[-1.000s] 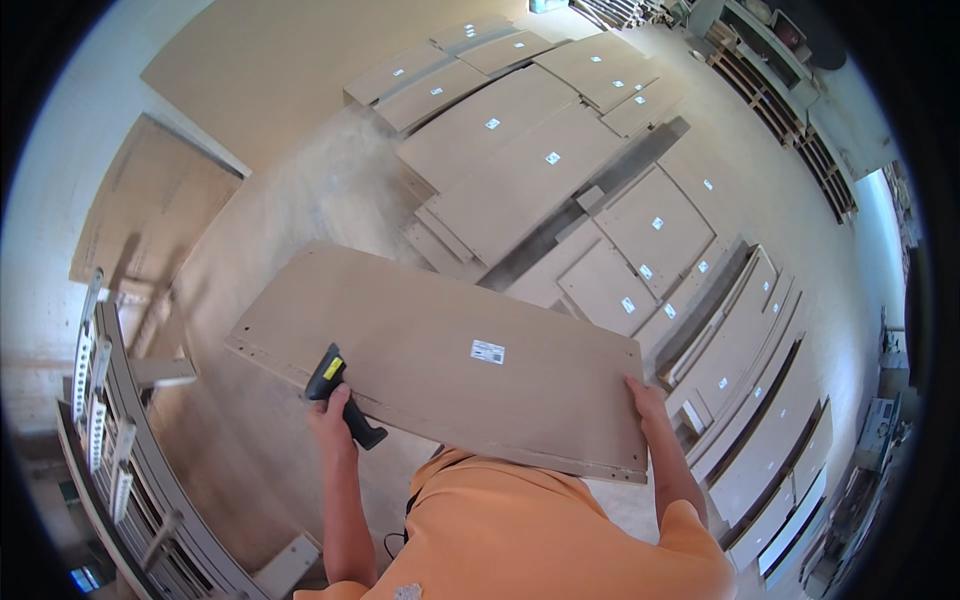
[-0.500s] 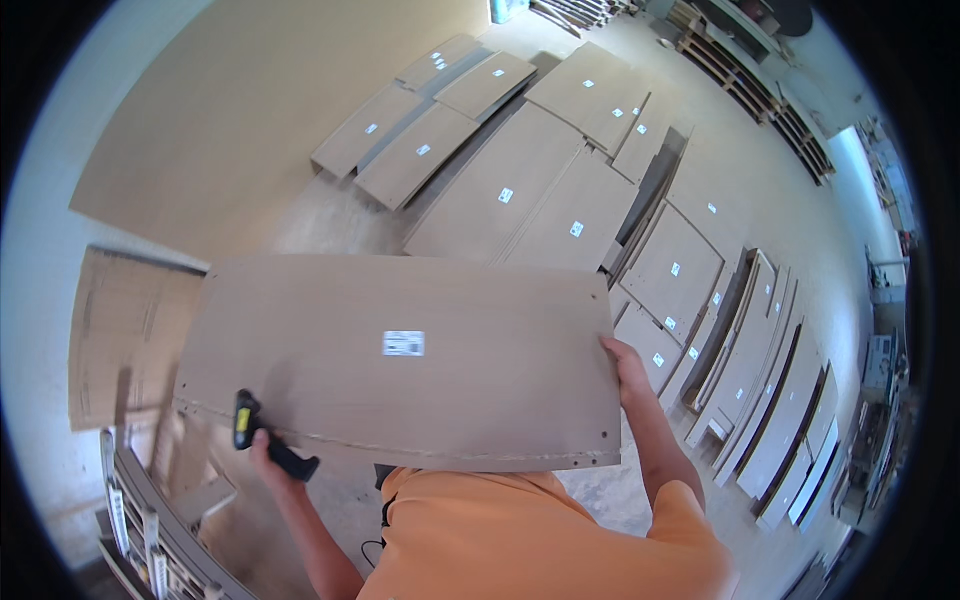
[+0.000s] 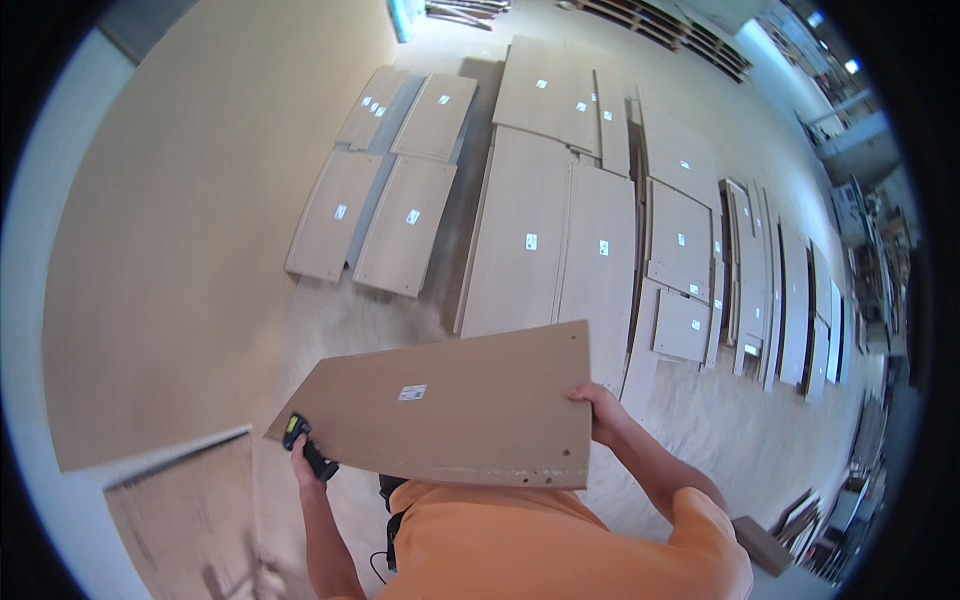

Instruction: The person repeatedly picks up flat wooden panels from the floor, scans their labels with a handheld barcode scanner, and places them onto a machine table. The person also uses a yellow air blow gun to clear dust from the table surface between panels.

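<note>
In front of my body I hold a large brown board (image 3: 460, 410) with a white label (image 3: 412, 393) on its face and small holes near its right end. Its right end is raised higher than its left. My right hand (image 3: 603, 412) grips the right edge, thumb on the face and the other fingers hidden behind. At the lower left corner, my left hand (image 3: 308, 468) is closed round the handle of a black and yellow handheld scanner (image 3: 312, 447). That hand is against the board's lower edge; whether its fingers also grip the board cannot be seen.
Beyond the board, rows of labelled panels lie in stacks on the floor, with a low group (image 3: 405, 215) at left and wide panels (image 3: 520, 240) in the middle. A big plain sheet (image 3: 190, 250) stands at the left wall. Wooden pallets (image 3: 660, 25) are at the far end.
The view has swung to the left wall and the stacks. The held board has dropped lower, tilted and come nearer my body. Both hands keep their holds.
</note>
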`<state>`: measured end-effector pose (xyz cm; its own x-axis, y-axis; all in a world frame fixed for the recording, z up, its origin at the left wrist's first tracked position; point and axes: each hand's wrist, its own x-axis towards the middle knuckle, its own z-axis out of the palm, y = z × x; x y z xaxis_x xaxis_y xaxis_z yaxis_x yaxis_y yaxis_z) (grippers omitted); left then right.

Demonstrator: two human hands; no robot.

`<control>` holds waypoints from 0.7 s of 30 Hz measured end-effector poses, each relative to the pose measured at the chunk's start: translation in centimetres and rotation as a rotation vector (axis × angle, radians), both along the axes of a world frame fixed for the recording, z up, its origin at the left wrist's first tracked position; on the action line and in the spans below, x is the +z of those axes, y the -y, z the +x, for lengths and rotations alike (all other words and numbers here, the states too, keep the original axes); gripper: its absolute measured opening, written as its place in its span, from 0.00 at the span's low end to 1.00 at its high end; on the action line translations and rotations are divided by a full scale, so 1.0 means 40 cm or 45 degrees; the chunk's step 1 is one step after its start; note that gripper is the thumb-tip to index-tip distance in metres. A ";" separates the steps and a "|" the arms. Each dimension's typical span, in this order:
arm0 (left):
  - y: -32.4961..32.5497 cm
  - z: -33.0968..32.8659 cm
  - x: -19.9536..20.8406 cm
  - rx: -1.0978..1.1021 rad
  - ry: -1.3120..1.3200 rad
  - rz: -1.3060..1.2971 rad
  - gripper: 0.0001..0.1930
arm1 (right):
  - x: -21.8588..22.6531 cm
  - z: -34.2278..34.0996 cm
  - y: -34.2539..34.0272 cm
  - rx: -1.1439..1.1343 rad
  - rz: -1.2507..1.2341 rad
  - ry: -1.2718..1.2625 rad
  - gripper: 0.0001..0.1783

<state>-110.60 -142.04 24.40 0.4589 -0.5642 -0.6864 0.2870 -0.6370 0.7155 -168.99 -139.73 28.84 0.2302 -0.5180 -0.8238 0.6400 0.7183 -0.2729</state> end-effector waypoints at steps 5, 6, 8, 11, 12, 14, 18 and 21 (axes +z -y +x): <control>0.455 -0.244 -0.102 -0.487 -0.283 0.116 0.17 | 0.136 0.133 0.004 -0.523 -0.128 -0.259 0.23; 0.521 -0.326 -0.106 -0.606 -0.379 0.149 0.17 | 0.140 0.168 0.019 -0.631 -0.176 -0.348 0.23; 0.619 -0.481 -0.089 -0.788 -0.503 0.214 0.17 | 0.113 0.236 0.084 -0.816 -0.248 -0.463 0.22; 0.699 -0.656 -0.033 -0.951 -0.572 0.186 0.17 | 0.015 0.283 0.241 -1.050 -0.383 -0.584 0.19; 0.720 -0.690 -0.016 -0.961 -0.675 0.235 0.18 | -0.027 0.270 0.309 -1.098 -0.341 -0.595 0.18; 0.770 -0.722 0.004 -1.072 -0.711 0.205 0.19 | -0.115 0.217 0.452 -1.214 -0.337 -0.559 0.17; 0.916 -0.638 -0.007 -1.219 -0.673 -0.035 0.17 | -0.300 0.093 0.721 -1.404 -0.304 -0.471 0.16; 1.030 -0.490 0.002 -0.846 -0.505 0.251 0.19 | -0.447 0.036 0.860 -1.511 -0.242 -0.364 0.16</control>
